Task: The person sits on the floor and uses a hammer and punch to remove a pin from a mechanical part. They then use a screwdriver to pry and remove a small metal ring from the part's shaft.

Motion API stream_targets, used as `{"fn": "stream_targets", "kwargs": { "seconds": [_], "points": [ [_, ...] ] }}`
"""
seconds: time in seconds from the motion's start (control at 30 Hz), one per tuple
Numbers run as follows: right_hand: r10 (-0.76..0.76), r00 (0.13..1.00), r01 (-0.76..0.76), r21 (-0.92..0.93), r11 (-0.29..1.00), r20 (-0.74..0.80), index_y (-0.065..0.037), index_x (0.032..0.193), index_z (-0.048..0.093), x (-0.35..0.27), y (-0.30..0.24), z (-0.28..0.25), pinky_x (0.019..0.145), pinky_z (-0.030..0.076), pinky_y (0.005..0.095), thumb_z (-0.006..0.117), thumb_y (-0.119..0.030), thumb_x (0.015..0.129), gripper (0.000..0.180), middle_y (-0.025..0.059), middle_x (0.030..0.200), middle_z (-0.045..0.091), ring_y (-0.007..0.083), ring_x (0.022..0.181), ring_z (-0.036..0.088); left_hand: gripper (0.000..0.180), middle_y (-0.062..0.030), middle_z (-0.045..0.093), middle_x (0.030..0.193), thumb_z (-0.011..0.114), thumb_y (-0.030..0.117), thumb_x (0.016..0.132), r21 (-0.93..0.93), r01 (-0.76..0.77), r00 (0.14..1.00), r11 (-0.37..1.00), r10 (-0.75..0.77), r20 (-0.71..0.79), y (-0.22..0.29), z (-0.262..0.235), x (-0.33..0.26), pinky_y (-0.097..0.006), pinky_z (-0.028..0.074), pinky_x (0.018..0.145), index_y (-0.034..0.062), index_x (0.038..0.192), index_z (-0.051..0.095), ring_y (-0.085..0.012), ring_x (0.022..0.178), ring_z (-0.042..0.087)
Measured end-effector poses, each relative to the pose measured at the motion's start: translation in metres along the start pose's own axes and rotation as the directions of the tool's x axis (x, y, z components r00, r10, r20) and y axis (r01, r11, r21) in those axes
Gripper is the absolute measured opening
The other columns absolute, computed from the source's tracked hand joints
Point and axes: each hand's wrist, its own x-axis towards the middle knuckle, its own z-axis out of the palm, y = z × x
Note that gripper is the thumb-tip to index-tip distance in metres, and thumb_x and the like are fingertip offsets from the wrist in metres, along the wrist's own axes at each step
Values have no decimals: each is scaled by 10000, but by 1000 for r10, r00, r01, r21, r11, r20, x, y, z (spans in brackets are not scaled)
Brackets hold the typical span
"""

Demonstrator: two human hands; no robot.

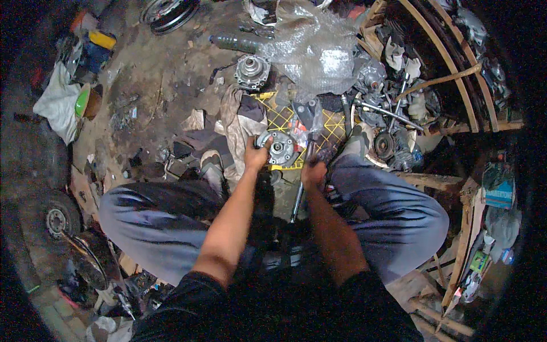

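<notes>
A: From the head view, what is each hand on?

B: The left hand point(256, 155) is closed on the left rim of a round metal housing point(280, 148) that lies on a yellow mesh panel point(277, 117) on the floor point(154, 74). The right hand point(313, 171) is wrapped round a long metal tool point(302, 182), so that grip is shut on the shaft.

A: Which way does the tool lie?

B: Its long axis runs near-to-far, tilted slightly right at the far end. The far tip sits just right of the housing; whether it touches the casting I cannot tell. The near end drops between the knees.

A: So the housing lies where, from the right hand?

B: Up and to the left, near but apart. The left hand is the nearer one; it is already touching the part.

A: What's around?

B: A second round metal part point(252, 69) farther off, crumpled bubble wrap point(310, 48) to the far right, and a heap of greasy parts and rods point(387, 108) beside a curved wooden frame point(450, 62).
</notes>
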Motion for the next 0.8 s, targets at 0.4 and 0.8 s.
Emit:
{"fn": "stream_targets", "kwargs": {
  "seconds": [0.4, 0.8],
  "points": [
    [-546, 708, 223, 592, 775, 448, -58, 1335, 643, 4, -57, -30, 1097, 403, 344, 840, -245, 817, 584, 147, 1324, 661, 225, 1235, 591, 956, -234, 622, 1334, 815, 598, 753, 142, 29, 999, 989, -33, 21, 0, -3, 8, -379, 460, 1034, 1, 1428, 495, -337, 1218, 613],
    [-548, 682, 265, 534, 803, 484, -73, 1380, 607, 3, -65, -32, 1079, 413, 337, 809, -202, 849, 583, 155, 1306, 674, 215, 1199, 609, 876, -220, 649, 1275, 822, 542, 787, 47, 4, 999, 999, -6, 44, 0, -8, 8, -366, 520, 917, 6, 1406, 511, -288, 1112, 653]
  ]
}}
